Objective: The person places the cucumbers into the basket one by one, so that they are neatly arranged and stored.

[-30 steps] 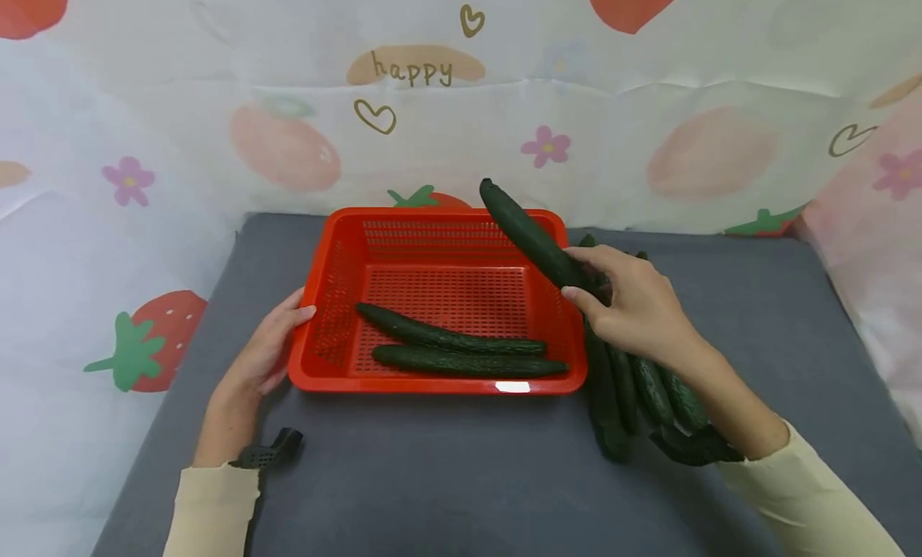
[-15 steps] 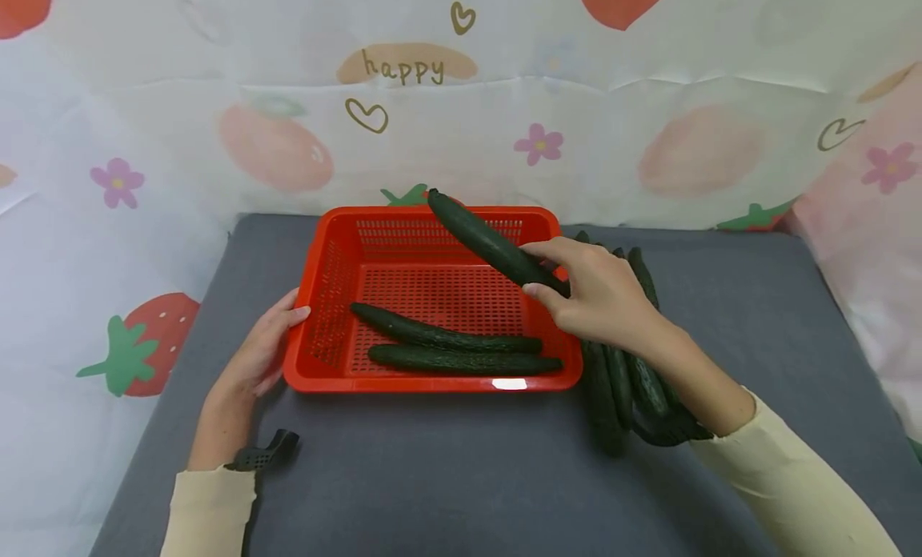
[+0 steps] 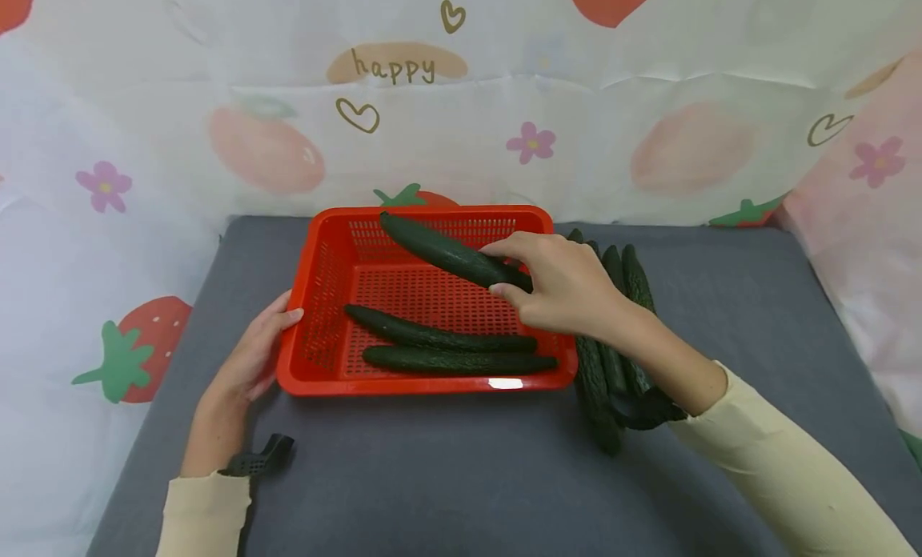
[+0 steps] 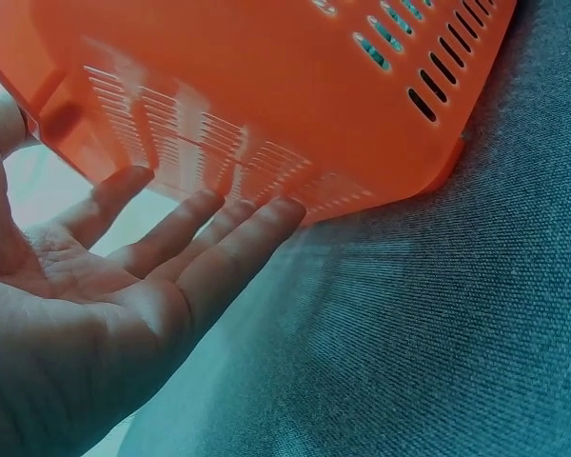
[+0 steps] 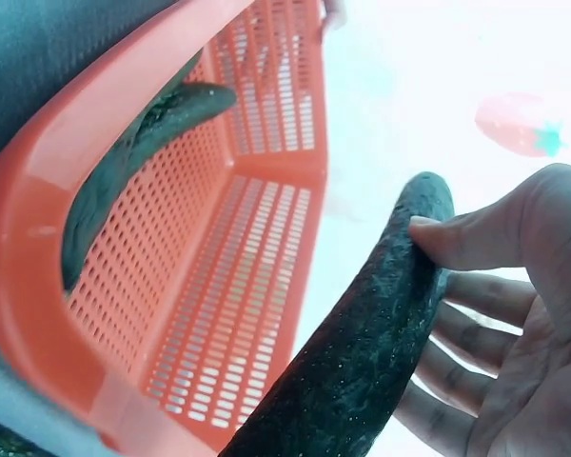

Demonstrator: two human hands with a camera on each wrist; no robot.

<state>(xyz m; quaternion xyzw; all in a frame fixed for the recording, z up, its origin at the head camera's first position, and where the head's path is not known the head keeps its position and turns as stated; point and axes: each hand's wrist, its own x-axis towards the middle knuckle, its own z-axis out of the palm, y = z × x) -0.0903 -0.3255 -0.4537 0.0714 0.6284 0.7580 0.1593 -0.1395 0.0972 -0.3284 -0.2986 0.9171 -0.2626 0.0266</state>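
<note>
My right hand (image 3: 565, 285) holds a dark green cucumber (image 3: 446, 251) near one end, thumb on one side and fingers on the other. The cucumber slants over the back part of a red plastic basket (image 3: 403, 387), its far tip close to the back rim. Inside the basket, two more cucumbers lie side by side along the front: a curved one (image 3: 439, 335) and a straighter one (image 3: 461, 360). At the basket's left side, my left hand (image 3: 248, 353) grips the rim with its thumb over it. In the left wrist view its fingertips (image 4: 285, 211) rest against the slotted outer wall.
Several cucumbers (image 3: 595, 389) lie on the grey cloth (image 3: 446, 477) to the right of the basket, partly hidden under my right forearm. A white printed curtain (image 3: 576, 53) stands behind the table. Dark camera mounts sit on both wrists.
My right hand has carried the cucumber leftward from the basket's right edge to over its inside, and the cucumber's tip has come lower. The left hand keeps its hold on the rim.
</note>
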